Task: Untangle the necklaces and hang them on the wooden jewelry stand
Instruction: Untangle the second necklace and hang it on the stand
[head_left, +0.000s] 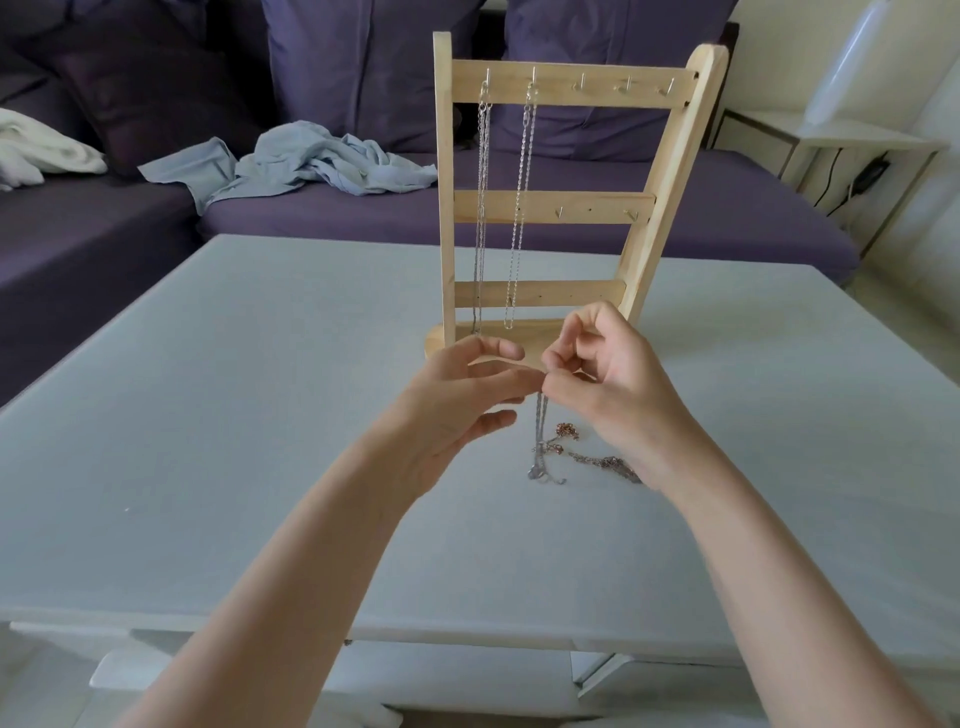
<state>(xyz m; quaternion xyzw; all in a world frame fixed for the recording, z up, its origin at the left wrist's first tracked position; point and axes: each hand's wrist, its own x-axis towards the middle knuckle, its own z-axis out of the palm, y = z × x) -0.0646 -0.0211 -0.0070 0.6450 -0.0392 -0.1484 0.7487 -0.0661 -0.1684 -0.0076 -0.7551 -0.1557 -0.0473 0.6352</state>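
Both hands meet just in front of the stand's base. Right hand (597, 374) has its fingers curled and pinches the top of a thin silver chain (540, 421) between thumb and fingertip. Left hand (467, 395) touches the same spot with its thumb and first finger; its other fingers are spread loosely, and I cannot tell for sure if it really pinches the chain or only steadies it.

From the pinch the chain hangs straight down, so its long axis is vertical here. Its lower end lies on the surface (208, 415) below the hands, where it joins a small tangle (566, 454) of silver and rose-coloured links. This tangle stretches to the right, under the right wrist, and there its axis is more or less flat along the surface.

Such a chain is, I judge, very light, fully limp and a little slippery. It keeps no shape of its own and only follows gravity and the pull of the fingers. The links look fine, so a hard pull could tighten the knot or even break a link. A good place to hold is near the clasp end, with fingertips only, and to lift slowly so that the knot opens by its own weight.

Behind the hands stands the stand (571, 208), upright. Two silver necklaces (519, 208) hang already from the two left hooks of its top bar, both straight down. Three hooks (626, 85) to the right on this bar are free.
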